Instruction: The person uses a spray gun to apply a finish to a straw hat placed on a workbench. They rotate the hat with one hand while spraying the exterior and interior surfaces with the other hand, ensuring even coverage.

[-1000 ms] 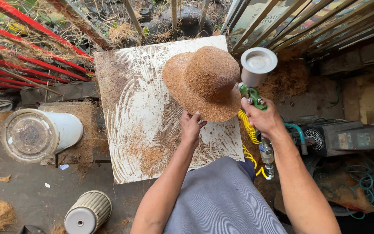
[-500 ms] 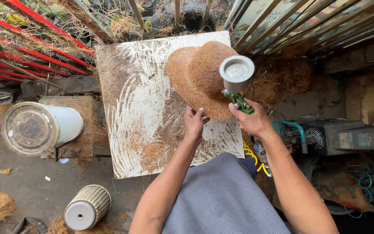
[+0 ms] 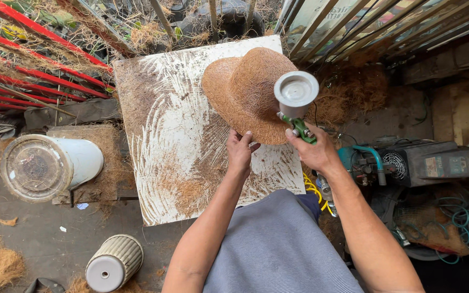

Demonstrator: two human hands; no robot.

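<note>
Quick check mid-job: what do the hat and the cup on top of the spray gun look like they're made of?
Hat: looks like coarse brown plant fibre, maybe coconut coir; matted, fuzzy, matte surface, matching the loose fibre scattered around. The left hand touches its brim. Cup on the green spray gun in the right hand: probably bare metal, dull silver-grey sheen, though pale plastic is possible.

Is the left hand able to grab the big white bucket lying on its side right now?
Probably not. The left hand is touching the fibre hat on the board, and the white bucket lies well off to the left, beyond the board's edge.
</note>
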